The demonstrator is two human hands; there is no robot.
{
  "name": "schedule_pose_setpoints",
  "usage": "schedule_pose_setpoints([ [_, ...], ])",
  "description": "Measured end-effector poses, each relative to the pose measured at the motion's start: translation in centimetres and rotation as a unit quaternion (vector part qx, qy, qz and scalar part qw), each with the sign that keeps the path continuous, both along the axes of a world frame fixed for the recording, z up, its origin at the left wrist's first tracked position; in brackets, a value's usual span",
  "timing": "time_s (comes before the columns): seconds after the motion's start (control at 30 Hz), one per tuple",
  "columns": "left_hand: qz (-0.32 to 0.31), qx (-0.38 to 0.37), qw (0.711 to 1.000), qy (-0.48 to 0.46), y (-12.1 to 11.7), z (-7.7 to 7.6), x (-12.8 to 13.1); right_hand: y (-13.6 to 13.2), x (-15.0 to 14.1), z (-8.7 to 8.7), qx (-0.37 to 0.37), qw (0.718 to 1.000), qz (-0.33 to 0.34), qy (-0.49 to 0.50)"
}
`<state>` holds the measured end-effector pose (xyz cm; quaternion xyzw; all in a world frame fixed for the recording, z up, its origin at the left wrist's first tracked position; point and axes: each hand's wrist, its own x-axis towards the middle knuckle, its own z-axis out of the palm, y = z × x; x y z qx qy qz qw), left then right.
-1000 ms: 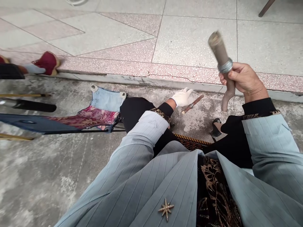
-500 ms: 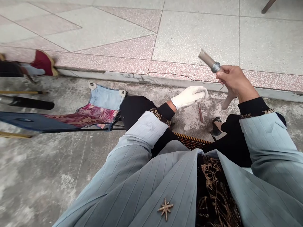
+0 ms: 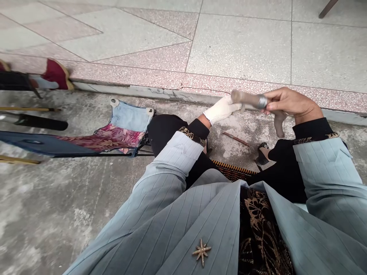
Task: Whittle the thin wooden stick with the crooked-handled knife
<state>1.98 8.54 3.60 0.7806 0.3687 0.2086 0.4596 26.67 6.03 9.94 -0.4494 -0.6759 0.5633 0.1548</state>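
Observation:
My right hand [image 3: 292, 102], bare, pinches a short grey-brown rod [image 3: 248, 99] at the end bound with silvery wire. The rod points left, blurred by motion. Its free end overlaps my left hand [image 3: 222, 109], in a white knit glove, whose fingers seem to close around it from below and behind, partly hidden. Under my right hand hangs a grey-brown tapering piece [image 3: 279, 124]; whether it belongs to the rod I cannot tell. On the concrete between my feet lies a thin reddish-brown stick [image 3: 236, 138].
A raised terrazzo step [image 3: 212, 87] runs across in front. At left stand a folding chair [image 3: 123, 133] with blue and floral cloth, a dark-sleeved pole [image 3: 43, 122] and yellow sticks. A person's red shoe [image 3: 56, 74] is beyond. I sit on a woven seat [image 3: 232, 170].
My right hand has swung the rod down and left, so its free end meets my gloved left hand. The thin stick, upright below the glove before, now lies flat on the ground.

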Motion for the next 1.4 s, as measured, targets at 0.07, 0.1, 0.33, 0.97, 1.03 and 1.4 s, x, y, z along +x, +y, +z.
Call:
schedule_pose_setpoints([
  [0.07,-0.027,-0.051,0.998,-0.031,-0.2,-0.3,0.1,0.0,-0.1,-0.3,0.035,0.988,-0.109,0.108],
  [0.1,-0.047,-0.084,0.994,-0.049,-0.4,-0.4,0.2,0.2,-0.2,-0.6,0.048,0.975,-0.156,0.151],
  [0.33,-0.164,-0.14,0.971,-0.097,-1.3,-0.3,0.4,2.0,-0.8,-3.4,0.127,0.935,-0.3,-0.142],
  [0.97,-0.083,-0.17,0.976,-0.112,-0.5,-0.6,0.1,0.7,0.3,-1.0,0.076,0.967,-0.226,0.093],
  [1.03,-0.12,-0.181,0.971,-0.101,-1.0,-0.5,0.3,1.4,0.3,-2.1,0.089,0.953,-0.287,0.046],
  [1.4,-0.089,-0.11,0.987,-0.078,-0.4,0.5,-0.7,1.3,-0.7,-3.7,0.02,0.928,0.096,-0.359],
])
